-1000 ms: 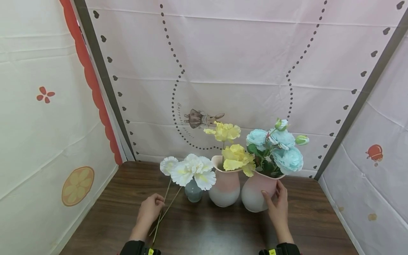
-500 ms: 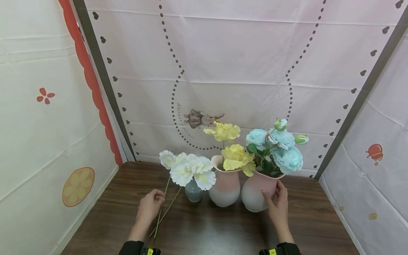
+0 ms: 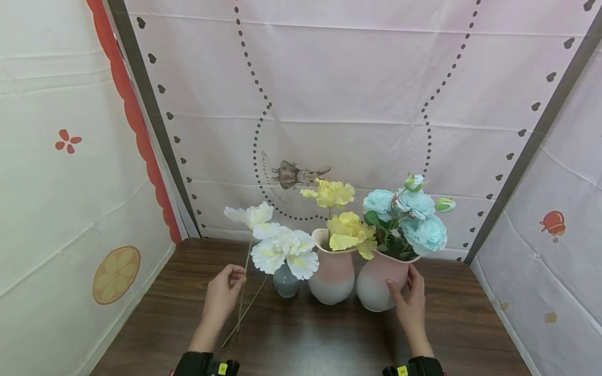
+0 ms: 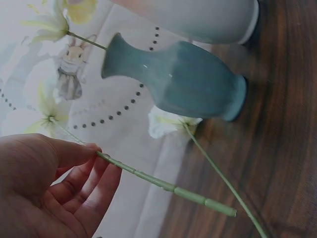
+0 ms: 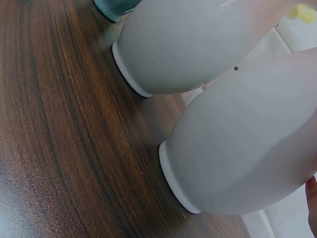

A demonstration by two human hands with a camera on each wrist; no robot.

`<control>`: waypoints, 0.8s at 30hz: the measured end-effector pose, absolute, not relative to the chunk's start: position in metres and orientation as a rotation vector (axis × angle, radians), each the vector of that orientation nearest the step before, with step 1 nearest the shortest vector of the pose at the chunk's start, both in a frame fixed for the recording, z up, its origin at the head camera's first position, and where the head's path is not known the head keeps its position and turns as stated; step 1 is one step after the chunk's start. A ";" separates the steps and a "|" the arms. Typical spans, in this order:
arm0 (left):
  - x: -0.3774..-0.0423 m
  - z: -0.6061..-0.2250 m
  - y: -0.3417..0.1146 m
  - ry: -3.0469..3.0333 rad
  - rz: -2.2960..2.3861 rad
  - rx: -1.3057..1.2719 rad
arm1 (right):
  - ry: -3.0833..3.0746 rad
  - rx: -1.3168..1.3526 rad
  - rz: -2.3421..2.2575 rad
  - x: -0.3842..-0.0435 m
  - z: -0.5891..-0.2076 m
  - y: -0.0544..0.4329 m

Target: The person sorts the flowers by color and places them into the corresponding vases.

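My left hand (image 3: 222, 292) pinches the green stem (image 4: 171, 187) of a white artificial flower (image 3: 256, 215) between thumb and fingers. Its lower stem end hangs free in the left wrist view. Another white flower (image 4: 171, 123) has its stem slanting across the table behind it. Just right of that hand stands a small blue-grey vase (image 3: 286, 283) with a white flower (image 3: 285, 249) in it. My right hand (image 3: 411, 308) grips the side of a pink-and-white vase (image 3: 380, 284) holding light blue flowers (image 3: 423, 235); its thumb lies in front, and some fingers are hidden behind.
Between the blue-grey vase and the gripped one stands a second pink-and-white vase (image 3: 331, 279) with yellow flowers (image 3: 347, 232). All vases stand upright on a dark wooden table (image 3: 324, 344). Printed cloth walls (image 3: 348, 94) enclose the back and both sides.
My left hand has raised the pinched white flower a little; its blossom has turned and its stem end has come up from the table edge. The right hand and the vases have stayed still.
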State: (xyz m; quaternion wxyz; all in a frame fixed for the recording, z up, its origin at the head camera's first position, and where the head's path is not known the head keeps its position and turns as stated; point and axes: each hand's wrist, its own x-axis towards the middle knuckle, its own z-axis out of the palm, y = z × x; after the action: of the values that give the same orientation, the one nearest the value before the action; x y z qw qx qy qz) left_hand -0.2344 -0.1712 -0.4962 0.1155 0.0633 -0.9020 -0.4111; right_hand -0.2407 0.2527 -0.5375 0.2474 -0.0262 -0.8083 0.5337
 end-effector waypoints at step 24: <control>-0.235 -0.453 -0.142 -2.035 -1.571 -0.063 | -2.195 -0.073 1.471 -0.239 -0.535 0.252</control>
State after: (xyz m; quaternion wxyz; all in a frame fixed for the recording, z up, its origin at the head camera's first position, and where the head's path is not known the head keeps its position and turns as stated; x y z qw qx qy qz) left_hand -0.2345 -0.1419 -0.4527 0.2813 -0.0236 -0.7594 -0.5862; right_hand -0.2389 0.2521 -0.5349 0.2466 -0.0268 -0.8046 0.5395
